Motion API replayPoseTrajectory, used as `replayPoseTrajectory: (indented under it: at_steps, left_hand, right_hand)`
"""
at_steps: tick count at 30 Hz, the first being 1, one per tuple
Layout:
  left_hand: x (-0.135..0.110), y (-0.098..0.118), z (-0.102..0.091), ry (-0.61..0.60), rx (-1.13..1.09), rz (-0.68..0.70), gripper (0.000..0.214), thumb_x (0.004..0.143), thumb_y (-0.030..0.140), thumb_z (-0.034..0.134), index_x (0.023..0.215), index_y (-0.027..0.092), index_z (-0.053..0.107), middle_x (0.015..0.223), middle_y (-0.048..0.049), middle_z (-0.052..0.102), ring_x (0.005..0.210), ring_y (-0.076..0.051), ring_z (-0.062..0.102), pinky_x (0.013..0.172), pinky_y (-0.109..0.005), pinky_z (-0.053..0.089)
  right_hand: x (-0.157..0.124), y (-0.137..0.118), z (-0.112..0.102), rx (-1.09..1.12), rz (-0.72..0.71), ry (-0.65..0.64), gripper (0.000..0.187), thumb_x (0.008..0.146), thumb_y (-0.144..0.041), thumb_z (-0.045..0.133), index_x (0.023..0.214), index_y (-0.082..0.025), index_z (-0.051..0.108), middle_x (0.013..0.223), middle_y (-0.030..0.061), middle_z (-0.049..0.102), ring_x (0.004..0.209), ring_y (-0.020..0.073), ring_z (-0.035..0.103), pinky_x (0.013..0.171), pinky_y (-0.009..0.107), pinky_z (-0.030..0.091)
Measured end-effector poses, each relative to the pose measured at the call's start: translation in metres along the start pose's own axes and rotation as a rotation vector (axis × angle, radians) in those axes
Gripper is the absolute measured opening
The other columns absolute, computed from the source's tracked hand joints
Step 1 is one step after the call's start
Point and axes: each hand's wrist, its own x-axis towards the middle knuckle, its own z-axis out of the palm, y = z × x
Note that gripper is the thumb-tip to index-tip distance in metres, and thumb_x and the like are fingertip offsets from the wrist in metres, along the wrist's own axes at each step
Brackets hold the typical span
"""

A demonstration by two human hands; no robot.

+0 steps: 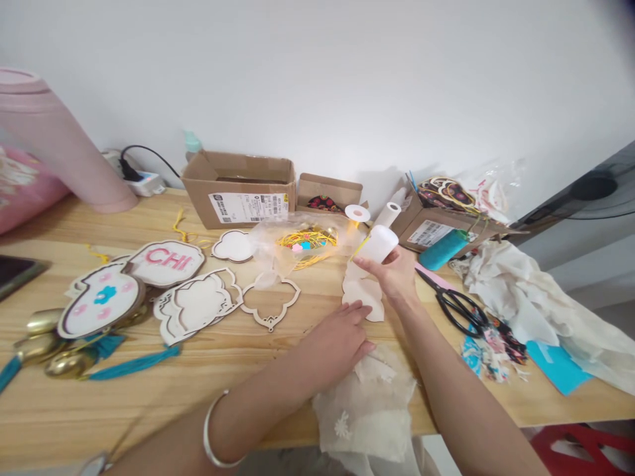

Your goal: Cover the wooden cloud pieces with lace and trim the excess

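My right hand (pixel 399 272) is closed around a thick white roll (pixel 381 243), its thumb along the near side. Flat on the table, my left hand (pixel 342 337) presses its spread fingers onto a pale scalloped piece (pixel 364 301) that lies just below the roll. Near my left wrist is a sheer cream cloth (pixel 364 416) with a white snowflake-like motif, draped over the table's front edge. Black-handled scissors (pixel 456 307) rest right of my right forearm. An ornate scalloped frame (pixel 292 307) lies to the left of my hands.
Decorated plaques (pixel 166 262), brass bells (pixel 72 362) and teal tassels (pixel 133 363) lie at left. Cardboard boxes (pixel 203 198) stand along the wall. Yellow cords (pixel 307 239) sit in a plastic bag mid-table. A teal thread spool (pixel 443 250) and crumpled cream fabric (pixel 516 284) are at right.
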Motion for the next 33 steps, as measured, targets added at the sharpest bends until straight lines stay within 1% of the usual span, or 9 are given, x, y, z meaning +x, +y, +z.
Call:
replayPoseTrajectory:
  at_steps: [5,10,15,21,23,26,29,31,33]
  left_hand:
    - [0.000,-0.001,0.003,0.016,0.000,0.010,0.033,0.088,0.026,0.037,0.082,0.012,0.066,0.126,-0.0120,0.049,0.121,-0.022,0.038,0.102,-0.034,0.027]
    - [0.000,-0.002,0.005,0.046,0.012,0.010,0.032,0.087,0.028,0.038,0.081,0.014,0.066,0.126,-0.0099,0.050,0.121,-0.020,0.038,0.103,-0.032,0.027]
    - [-0.001,-0.002,0.006,0.057,0.013,0.029,0.034,0.087,0.027,0.037,0.081,0.012,0.067,0.124,-0.0129,0.051,0.120,-0.022,0.039,0.102,-0.034,0.027]
    - [-0.001,-0.003,0.008,0.066,0.014,0.024,0.033,0.087,0.028,0.038,0.081,0.012,0.067,0.124,-0.0118,0.050,0.120,-0.022,0.040,0.102,-0.034,0.028]
    - [-0.001,-0.003,0.007,0.059,0.008,0.024,0.032,0.087,0.028,0.038,0.082,0.013,0.067,0.124,-0.0117,0.050,0.120,-0.022,0.040,0.102,-0.034,0.028]
    - [-0.001,-0.002,0.005,0.029,-0.005,0.008,0.032,0.087,0.027,0.038,0.081,0.013,0.066,0.125,-0.0114,0.050,0.120,-0.021,0.040,0.102,-0.034,0.029]
    - [-0.001,-0.001,0.003,0.029,0.008,0.008,0.031,0.087,0.027,0.039,0.079,0.013,0.066,0.125,-0.0118,0.050,0.119,-0.021,0.041,0.102,-0.034,0.029]
    - [-0.001,0.000,0.002,0.037,0.021,0.020,0.032,0.087,0.026,0.038,0.079,0.013,0.066,0.125,-0.0124,0.050,0.119,-0.021,0.041,0.102,-0.035,0.029]
    - [-0.001,0.001,0.001,0.040,0.033,0.013,0.032,0.087,0.025,0.038,0.079,0.012,0.066,0.125,-0.0135,0.050,0.119,-0.021,0.042,0.102,-0.035,0.029]
  right_hand:
    - [-0.001,-0.002,-0.002,-0.054,-0.021,-0.015,0.031,0.045,-0.033,0.077,0.066,-0.015,0.061,0.066,0.0024,0.067,0.060,0.0192,0.061,0.053,0.030,0.049]
    - [-0.001,-0.005,-0.004,-0.051,-0.004,-0.077,0.030,0.045,-0.031,0.077,0.065,-0.016,0.061,0.065,0.0018,0.067,0.059,0.0184,0.060,0.052,0.030,0.049]
    - [-0.002,-0.005,-0.006,-0.049,-0.011,-0.121,0.030,0.045,-0.030,0.077,0.066,-0.016,0.061,0.064,0.0009,0.066,0.058,0.0177,0.059,0.052,0.029,0.048]
    - [-0.001,-0.006,-0.007,-0.060,-0.004,-0.108,0.032,0.044,-0.030,0.077,0.068,-0.015,0.062,0.066,0.0015,0.066,0.059,0.0176,0.059,0.053,0.029,0.048]
    - [0.001,-0.003,-0.006,-0.059,0.000,-0.065,0.034,0.043,-0.029,0.078,0.068,-0.014,0.062,0.067,0.0026,0.066,0.061,0.0187,0.060,0.054,0.030,0.049]
    - [0.008,0.007,-0.008,0.019,-0.083,0.139,0.036,0.046,-0.028,0.077,0.075,-0.012,0.063,0.075,0.0046,0.068,0.068,0.0199,0.062,0.062,0.032,0.050]
    - [0.017,0.012,-0.017,0.105,-0.177,0.311,0.037,0.051,-0.029,0.075,0.082,-0.012,0.063,0.082,0.0057,0.068,0.075,0.0207,0.063,0.067,0.033,0.051]
    - [0.020,0.006,-0.028,0.116,-0.199,0.349,0.036,0.052,-0.030,0.075,0.081,-0.013,0.063,0.081,0.0051,0.068,0.075,0.0207,0.063,0.067,0.033,0.051]
    - [0.020,-0.005,-0.039,0.095,-0.201,0.329,0.033,0.050,-0.031,0.076,0.076,-0.014,0.063,0.076,0.0038,0.068,0.072,0.0202,0.063,0.064,0.033,0.051]
